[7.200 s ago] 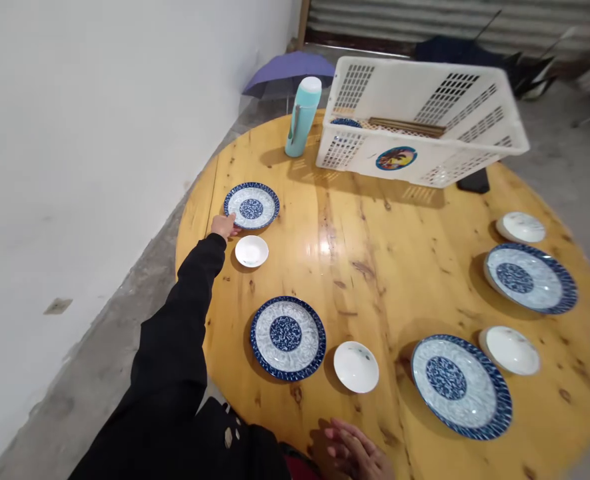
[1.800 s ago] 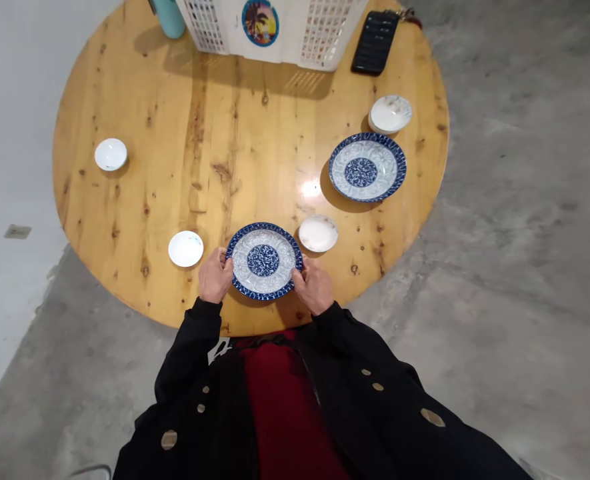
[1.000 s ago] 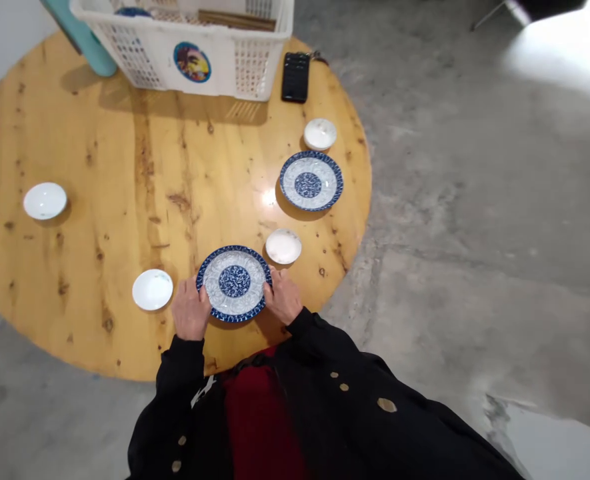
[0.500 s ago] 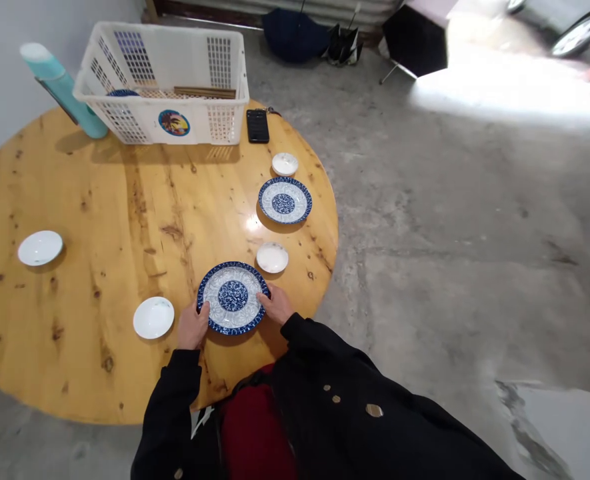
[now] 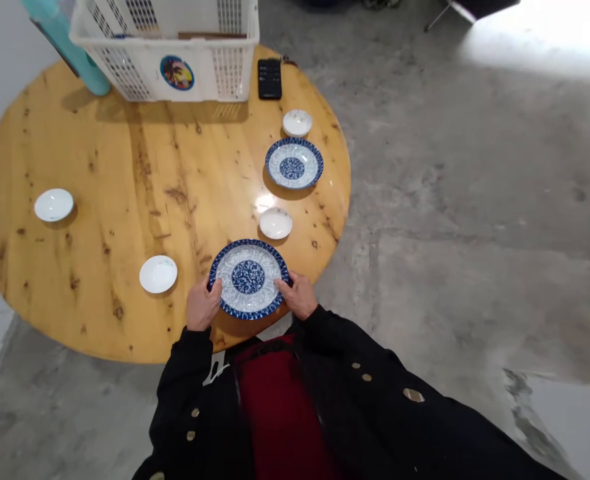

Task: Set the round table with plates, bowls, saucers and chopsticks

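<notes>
A blue-and-white patterned plate (image 5: 249, 279) is gripped from both sides at the table's near edge. My left hand (image 5: 203, 304) holds its left rim, thumb on top. On the right rim, my right hand (image 5: 298, 294) is closed the same way. Just beyond the plate sits a small white bowl (image 5: 275, 223). Another white bowl (image 5: 158, 274) rests left of my left hand. A second blue-and-white plate (image 5: 295, 164) lies farther back near the right edge, with a small white bowl (image 5: 297, 123) behind it. One more white bowl (image 5: 54, 205) stands at the far left.
The round wooden table (image 5: 119, 233) bears a white plastic basket (image 5: 145, 70) at the back, with brown sticks inside. A turquoise bottle (image 5: 82, 60) stands left of it. A black phone-like object (image 5: 269, 79) lies to its right. Concrete floor (image 5: 449, 233) extends on the right.
The view has tipped downward, so the table and basket appear higher. Both hands still hold the plate, which seems slightly closer to my body and the table edge.
</notes>
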